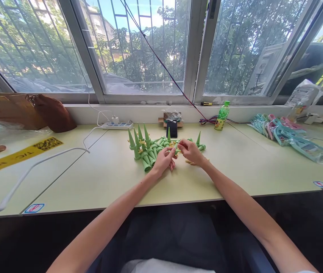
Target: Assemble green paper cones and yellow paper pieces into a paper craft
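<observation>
My left hand point(164, 160) is closed around a small green cone-shaped piece point(177, 151), low over the table. Close by on its right, my right hand point(191, 152) pinches at the same spot; whatever its fingertips hold is too small to make out. Green plastic cones point(147, 158) lie heaped to the left of my hands, several with yellow bits on them. Some cones point(132, 141) stand upright at the back left of the heap, and another upright cone point(198, 138) is beyond my right hand. Thin yellow pieces point(189, 162) lie under my right wrist.
Behind the cones a dark phone point(172, 129) leans on a small box. A green-capped bottle point(222, 116) and a white power strip point(117, 125) stand along the window side. Bagged pastel items point(284, 131) lie right; a white cable point(44, 160) crosses the left.
</observation>
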The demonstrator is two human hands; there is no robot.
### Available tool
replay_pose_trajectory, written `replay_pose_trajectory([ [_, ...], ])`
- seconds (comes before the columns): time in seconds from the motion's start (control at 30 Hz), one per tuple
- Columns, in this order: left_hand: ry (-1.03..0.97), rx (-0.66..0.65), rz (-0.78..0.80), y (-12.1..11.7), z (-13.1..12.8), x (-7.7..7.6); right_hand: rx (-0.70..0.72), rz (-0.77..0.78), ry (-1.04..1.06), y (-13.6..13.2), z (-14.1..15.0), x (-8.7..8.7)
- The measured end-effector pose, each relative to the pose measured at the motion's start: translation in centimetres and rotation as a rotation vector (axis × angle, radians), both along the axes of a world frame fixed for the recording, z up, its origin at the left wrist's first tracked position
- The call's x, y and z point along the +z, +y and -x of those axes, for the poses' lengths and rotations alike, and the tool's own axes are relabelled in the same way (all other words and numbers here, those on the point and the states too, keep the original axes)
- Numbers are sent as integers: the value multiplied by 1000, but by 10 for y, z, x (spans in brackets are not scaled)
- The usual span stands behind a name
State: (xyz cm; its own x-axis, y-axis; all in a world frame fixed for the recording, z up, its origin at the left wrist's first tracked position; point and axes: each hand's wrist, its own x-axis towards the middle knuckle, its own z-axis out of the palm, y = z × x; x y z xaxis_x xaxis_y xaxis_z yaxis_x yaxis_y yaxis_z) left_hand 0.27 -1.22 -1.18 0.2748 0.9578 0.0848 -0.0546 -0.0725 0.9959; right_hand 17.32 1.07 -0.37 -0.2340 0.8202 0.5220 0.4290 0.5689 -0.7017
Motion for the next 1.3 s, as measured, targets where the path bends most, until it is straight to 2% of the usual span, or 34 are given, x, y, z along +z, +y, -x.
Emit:
replay_pose_trajectory([
  [0.47,100,65,-179,4,4,-9,-15,9,-14,0,0,0],
  [1.3,279,197,-438,-4,4,-2,-53,-30,-72,0,0,2],
])
